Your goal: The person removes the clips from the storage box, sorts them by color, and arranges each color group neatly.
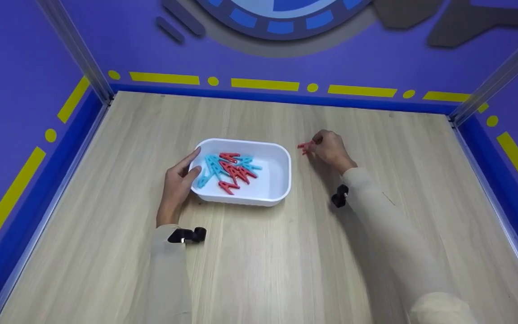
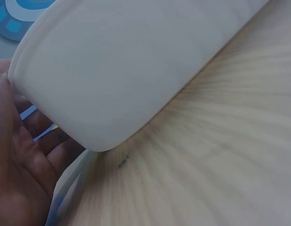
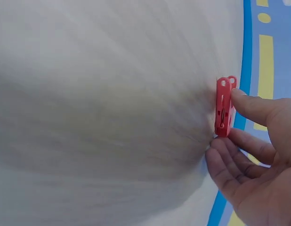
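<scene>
One red clip [image 3: 223,108] outside one white tub [image 1: 271,177]

A left hand [image 2: 30,174] grips one end of a white container [image 2: 103,75]. The wood-grain surface [image 2: 206,155] bears a small dark mark [image 2: 123,161].

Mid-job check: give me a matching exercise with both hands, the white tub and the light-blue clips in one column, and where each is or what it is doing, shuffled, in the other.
Column one
1. Left hand
2. Right hand
3. White tub
4. Light-blue clips

Column two
A. Lying inside the tub, mixed with red clips
B. Pinching a single red clip outside the tub
C. Gripping the tub at one end
D. Standing on the wooden table

Right pairs: 1-C, 2-B, 3-D, 4-A
</scene>
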Demonstrator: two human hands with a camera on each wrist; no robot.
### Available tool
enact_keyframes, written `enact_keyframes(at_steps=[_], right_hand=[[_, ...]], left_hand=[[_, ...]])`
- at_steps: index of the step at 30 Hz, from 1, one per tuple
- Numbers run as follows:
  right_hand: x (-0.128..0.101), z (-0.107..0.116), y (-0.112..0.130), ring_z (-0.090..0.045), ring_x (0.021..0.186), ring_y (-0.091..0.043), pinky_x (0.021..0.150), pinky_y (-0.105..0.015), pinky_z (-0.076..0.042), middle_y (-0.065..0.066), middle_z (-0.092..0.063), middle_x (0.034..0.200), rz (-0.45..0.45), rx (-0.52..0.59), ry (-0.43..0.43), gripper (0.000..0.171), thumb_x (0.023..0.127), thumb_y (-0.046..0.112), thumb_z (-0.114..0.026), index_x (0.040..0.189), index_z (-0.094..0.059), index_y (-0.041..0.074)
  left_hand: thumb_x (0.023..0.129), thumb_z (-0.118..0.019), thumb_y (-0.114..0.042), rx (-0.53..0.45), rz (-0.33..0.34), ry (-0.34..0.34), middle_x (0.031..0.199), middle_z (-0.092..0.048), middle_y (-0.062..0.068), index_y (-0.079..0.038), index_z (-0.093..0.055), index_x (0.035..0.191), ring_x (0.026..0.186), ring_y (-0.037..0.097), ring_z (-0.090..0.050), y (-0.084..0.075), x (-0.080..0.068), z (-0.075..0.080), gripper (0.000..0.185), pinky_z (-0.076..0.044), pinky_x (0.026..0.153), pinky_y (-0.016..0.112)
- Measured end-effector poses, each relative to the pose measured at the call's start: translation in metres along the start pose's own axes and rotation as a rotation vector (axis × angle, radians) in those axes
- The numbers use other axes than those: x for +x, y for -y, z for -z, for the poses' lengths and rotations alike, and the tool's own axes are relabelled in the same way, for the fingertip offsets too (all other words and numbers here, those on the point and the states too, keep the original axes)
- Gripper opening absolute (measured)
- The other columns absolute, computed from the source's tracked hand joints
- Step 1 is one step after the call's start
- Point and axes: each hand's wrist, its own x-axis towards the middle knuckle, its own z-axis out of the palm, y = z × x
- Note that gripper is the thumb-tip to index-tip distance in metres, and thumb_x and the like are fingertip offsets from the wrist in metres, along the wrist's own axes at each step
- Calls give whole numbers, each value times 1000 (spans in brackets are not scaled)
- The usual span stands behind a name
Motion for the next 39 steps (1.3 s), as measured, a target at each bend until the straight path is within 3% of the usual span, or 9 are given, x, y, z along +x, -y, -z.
enact_keyframes(at_steps=[5, 10, 20, 25, 39], right_hand=[[0, -2, -5, -63, 109, -30, 92, -39, -56, -22, -67, 125, 77, 54, 13, 35, 102, 3, -68, 136, -63, -6], [-3, -4, -9, -64, 115, -31, 97, -44, -56, -23, -68, 127, 126, 86, 5, 36, 103, 4, -66, 138, -64, -6], [-8, -17, 11, -60, 101, -26, 83, -36, -53, -18, -65, 116, 18, 16, -27, 37, 105, 22, -68, 128, -61, -6], [-11, -25, 20, -58, 96, -26, 76, -34, -51, -16, -60, 109, 4, -34, -58, 31, 101, 15, -72, 120, -60, -5], [-13, -36, 17, -57, 97, -27, 81, -38, -52, -17, -60, 109, 34, 7, -161, 24, 102, 13, -70, 118, -65, -5]], left_hand=[[105, -63, -4, -10, -3, -2, 160, -51, 4, -12, -60, 151, 154, 20, -38, 1, 0, -1, 48, -28, 126, 35], [104, -63, -2, -5, -31, 5, 158, -53, 5, -9, -59, 152, 153, 20, -39, 2, 0, -1, 49, -28, 126, 35], [104, -63, -4, 2, -42, 4, 157, -54, 3, -11, -60, 151, 152, 18, -40, 3, 0, -2, 47, -30, 126, 35], [104, -63, -4, 9, -25, 6, 159, -52, 3, -12, -59, 152, 152, 19, -40, 0, 0, -3, 48, -29, 126, 34], [105, -64, -4, -38, -17, 3, 159, -52, 4, -9, -59, 152, 154, 21, -36, 1, 1, -1, 48, -27, 127, 34]])
